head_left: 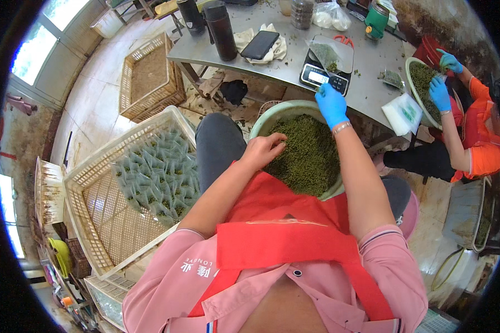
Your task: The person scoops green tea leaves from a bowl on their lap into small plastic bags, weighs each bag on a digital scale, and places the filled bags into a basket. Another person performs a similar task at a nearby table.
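Observation:
A pale green basin (257, 129) full of small green peppercorn-like berries (303, 158) rests between my knees. Over its left side is my bare left hand (265, 151), its fingers curled together just above the berries; whether anything is pinched there cannot be made out. My right hand (332, 105), in a blue glove, reaches past the basin's far rim to the front of a digital scale (339, 83). Its fingertips are drawn together near the scale's display, and what they hold is hidden. On the scale lies a clear plastic bag (325, 54) partly filled with green berries.
To my left, a cream plastic crate (108, 222) holds many small filled bags (158, 172). The metal table (286, 69) bears a black phone (260, 44), a dark flask (221, 33) and a green jar (376, 22). At right, a co-worker in orange (480, 133) handles berries in another basin (422, 91).

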Demonstrator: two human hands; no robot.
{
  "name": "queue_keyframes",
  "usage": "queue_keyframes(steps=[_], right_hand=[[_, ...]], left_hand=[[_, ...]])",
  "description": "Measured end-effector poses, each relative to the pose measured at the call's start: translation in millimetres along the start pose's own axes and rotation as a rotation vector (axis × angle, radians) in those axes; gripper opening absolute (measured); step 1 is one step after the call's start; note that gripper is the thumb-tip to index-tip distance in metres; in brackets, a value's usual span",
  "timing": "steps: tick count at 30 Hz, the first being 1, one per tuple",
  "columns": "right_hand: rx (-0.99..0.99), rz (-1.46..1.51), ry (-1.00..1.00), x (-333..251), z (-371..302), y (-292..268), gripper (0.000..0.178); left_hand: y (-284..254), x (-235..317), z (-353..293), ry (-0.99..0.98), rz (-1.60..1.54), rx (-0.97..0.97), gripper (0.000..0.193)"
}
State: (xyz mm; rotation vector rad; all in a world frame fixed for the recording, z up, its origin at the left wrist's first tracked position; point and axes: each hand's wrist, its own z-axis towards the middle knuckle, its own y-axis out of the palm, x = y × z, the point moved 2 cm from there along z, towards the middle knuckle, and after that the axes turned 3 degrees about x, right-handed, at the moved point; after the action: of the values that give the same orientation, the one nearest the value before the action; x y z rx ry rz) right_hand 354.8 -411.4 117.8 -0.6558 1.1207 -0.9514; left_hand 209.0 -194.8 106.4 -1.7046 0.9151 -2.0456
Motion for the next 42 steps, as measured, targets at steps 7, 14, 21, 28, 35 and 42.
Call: queue_keyframes(steps=[7,14,21,28,35,42], right_hand=[[-0.529,0.828,0.481,19,-57,-20,0.010],[-0.484,0.898,0.432,14,-69,-48,0.014],[-0.357,0.306,0.037,22,-120,-52,0.022],[0.109,0.297,-0.166,8,-36,-65,0.038],[0.091,-0.091,-0.211,5,37,-28,0.035],[0.105,-0.201,-0.421,-49,78,-52,0.020]], left_hand=[[16,2,-4,0.073,0.123,-0.216,0.027],[8,-4,14,0.069,0.111,-0.063,0.026],[7,26,-26,0.253,0.115,-0.062,0.027],[-58,20,57,0.083,0.071,0.245,0.025],[-42,-17,123,-0.077,-0.274,0.395,0.025],[-36,-9,144,0.212,0.268,0.657,0.046]])
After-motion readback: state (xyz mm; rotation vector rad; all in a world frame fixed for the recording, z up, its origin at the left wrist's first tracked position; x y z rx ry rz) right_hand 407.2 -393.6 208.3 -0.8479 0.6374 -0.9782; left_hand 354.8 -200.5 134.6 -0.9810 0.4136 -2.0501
